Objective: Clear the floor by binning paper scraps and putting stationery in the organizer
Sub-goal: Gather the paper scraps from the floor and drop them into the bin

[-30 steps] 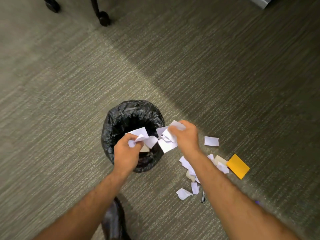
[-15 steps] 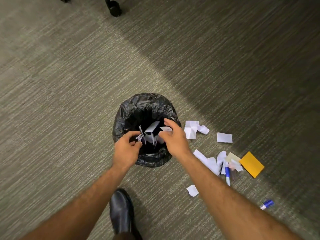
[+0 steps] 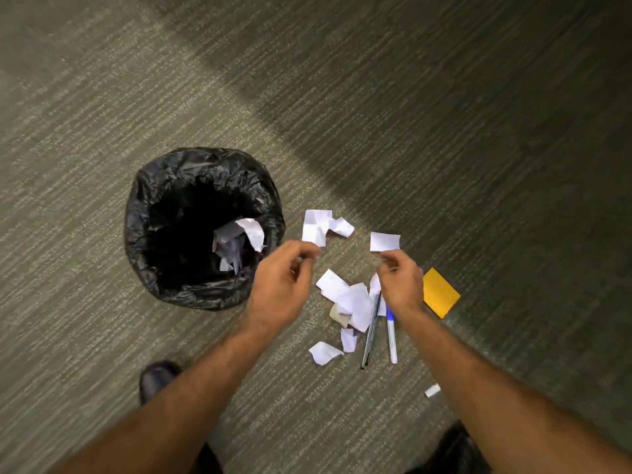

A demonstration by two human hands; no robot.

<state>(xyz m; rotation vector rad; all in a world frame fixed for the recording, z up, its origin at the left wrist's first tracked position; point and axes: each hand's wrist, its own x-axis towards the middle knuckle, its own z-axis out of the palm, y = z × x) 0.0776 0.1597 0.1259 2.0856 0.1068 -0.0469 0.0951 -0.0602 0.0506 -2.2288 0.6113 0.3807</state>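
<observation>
A bin lined with a black bag [image 3: 143,213] stands on the carpet at the left, with white paper scraps [image 3: 239,237] inside it. To its right lie several loose white scraps [image 3: 349,299], a creased one [image 3: 316,227] and a small flat one [image 3: 384,241]. A black pen [image 3: 371,331] and a blue-and-white marker [image 3: 391,336] lie side by side among them. My left hand [image 3: 282,289] hovers over the scraps just right of the bin, fingers curled and apart, holding nothing. My right hand [image 3: 402,282] hovers beside the small flat scrap, also empty.
An orange sticky-note pad [image 3: 441,292] lies just right of my right hand. A small white object [image 3: 432,391] sits near my right forearm. My black shoes [image 3: 157,378] show at the bottom. Bare carpet stretches all around; the organizer is not in view.
Both hands dropped their scraps into the bin, then moved right and down over the loose pile on the carpet. The view shifted, putting the bin further left.
</observation>
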